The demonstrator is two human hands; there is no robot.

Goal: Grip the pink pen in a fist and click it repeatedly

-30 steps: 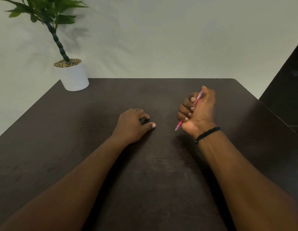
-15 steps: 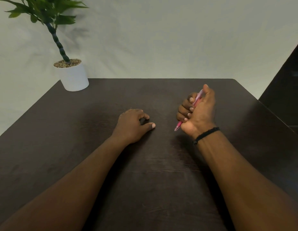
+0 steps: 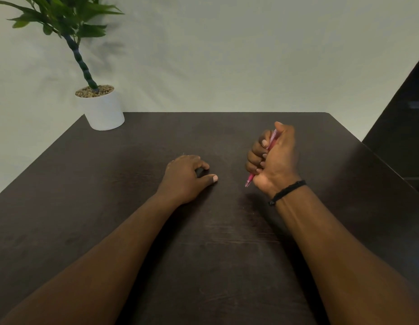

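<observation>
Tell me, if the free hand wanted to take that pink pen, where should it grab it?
Probably by the tip end of the pink pen, coming from the left. The right hand wraps the barrel in a fist, so only that lower end pokes out toward the left hand, which rests on the table.

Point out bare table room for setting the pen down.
Bare patches on the table: the far strip from the white plant pot to the right corner; between the left hand and the right hand, which grips the pink pen; between the forearms. Crowded only at the pot's far-left corner.
</observation>
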